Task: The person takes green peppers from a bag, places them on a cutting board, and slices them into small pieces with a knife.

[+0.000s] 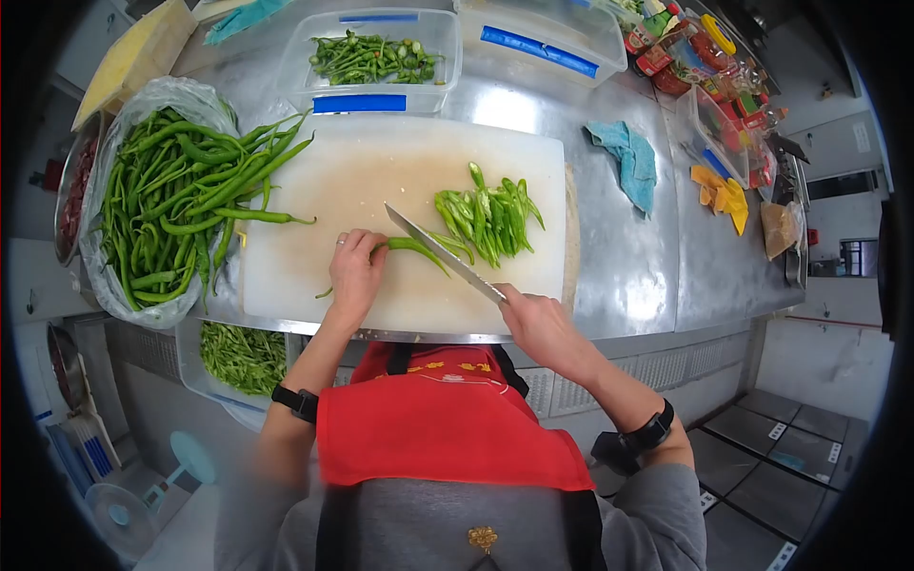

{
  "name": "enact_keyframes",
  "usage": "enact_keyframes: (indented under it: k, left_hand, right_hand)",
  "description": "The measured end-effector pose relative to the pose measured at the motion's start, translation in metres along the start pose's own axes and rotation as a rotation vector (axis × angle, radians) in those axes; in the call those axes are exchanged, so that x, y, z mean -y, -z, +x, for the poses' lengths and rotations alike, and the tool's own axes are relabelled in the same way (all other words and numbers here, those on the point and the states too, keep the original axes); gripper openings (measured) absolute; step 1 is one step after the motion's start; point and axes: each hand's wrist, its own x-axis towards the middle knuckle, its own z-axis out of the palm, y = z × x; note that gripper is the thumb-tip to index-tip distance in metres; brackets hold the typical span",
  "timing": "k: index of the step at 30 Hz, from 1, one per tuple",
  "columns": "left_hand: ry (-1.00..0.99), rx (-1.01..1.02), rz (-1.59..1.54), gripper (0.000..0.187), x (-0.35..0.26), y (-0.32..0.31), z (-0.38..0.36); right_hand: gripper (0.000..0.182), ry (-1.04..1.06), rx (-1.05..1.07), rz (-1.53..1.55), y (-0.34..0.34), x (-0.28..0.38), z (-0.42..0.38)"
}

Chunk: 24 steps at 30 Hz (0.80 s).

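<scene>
My red apron [447, 433] and gray shirt [419, 523] fill the foreground, below the near edge of a white cutting board [333, 162]. On the middle of the board, my left hand [357, 271] pins a green chili pepper [411, 246] under curled fingers, while my right hand [538, 328], at the board's near side, grips a kitchen knife [447, 255], its blade slanting over the pepper.

Sliced chilies [490, 219] lie heaped on the board's right half. Along its left side bulges a clear plastic bag [100, 271] of whole peppers [181, 190], several stretching over the board's edge and crowding that corner. Behind the board stands a clear tub [452, 57] of green pieces [371, 59]; a blue cloth [628, 162], an orange cloth [721, 195] and bottles [714, 57] spread to its right. Below its near left corner sits a bin [190, 366] of shredded greens [243, 357].

My fingers cover part of the pepper, and my right fist conceals the knife's handle. A second tub [505, 24], beyond the board, is cut off by the frame. Left of the board, the bag partly hides a metal bowl [65, 252], its dark red contents hard to identify.
</scene>
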Motion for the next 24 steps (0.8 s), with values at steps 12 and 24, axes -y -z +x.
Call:
enact_keyframes:
  k: [12,24]
  left_hand:
    - [-0.010,-0.018,-0.041,0.017,-0.003,0.000,-0.002]
    - [-0.023,-0.015,-0.052,0.022,-0.004,-0.001,-0.005]
  right_hand:
    - [0.023,-0.002,0.019,0.015,-0.013,0.002,0.010]
    - [0.023,-0.014,0.045,0.073,-0.014,0.002,0.020]
